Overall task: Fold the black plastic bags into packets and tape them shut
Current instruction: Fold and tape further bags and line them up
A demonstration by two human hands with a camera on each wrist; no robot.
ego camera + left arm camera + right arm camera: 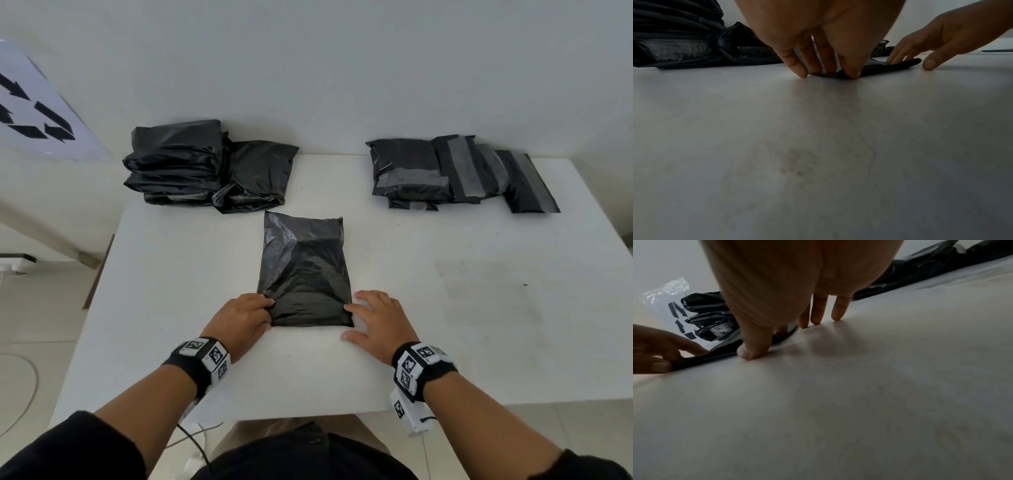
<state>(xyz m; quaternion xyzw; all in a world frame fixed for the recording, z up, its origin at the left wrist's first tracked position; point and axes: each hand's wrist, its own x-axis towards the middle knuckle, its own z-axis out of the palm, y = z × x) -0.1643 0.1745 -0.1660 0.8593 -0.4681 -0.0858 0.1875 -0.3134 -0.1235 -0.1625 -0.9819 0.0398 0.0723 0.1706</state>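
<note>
Head view: white table point(445, 308), with an untaped stack point(191, 164) far left and taped packets point(455, 171) far right, both well apart from the hands; only this view shows the grey tape bands. One flat bag point(305, 270) lies at centre, its near edge between the hands. Left hand point(239, 320) is palm down, fingers curled, at the bag's near-left corner. Right hand point(376, 320) lies spread, fingers straight, index on the near-right corner. Left wrist view alone shows the left fingers point(795, 63) and thumb pinching the bag's edge. Right wrist view alone shows the right thumb point(752, 347) on the table beside the bag.
</note>
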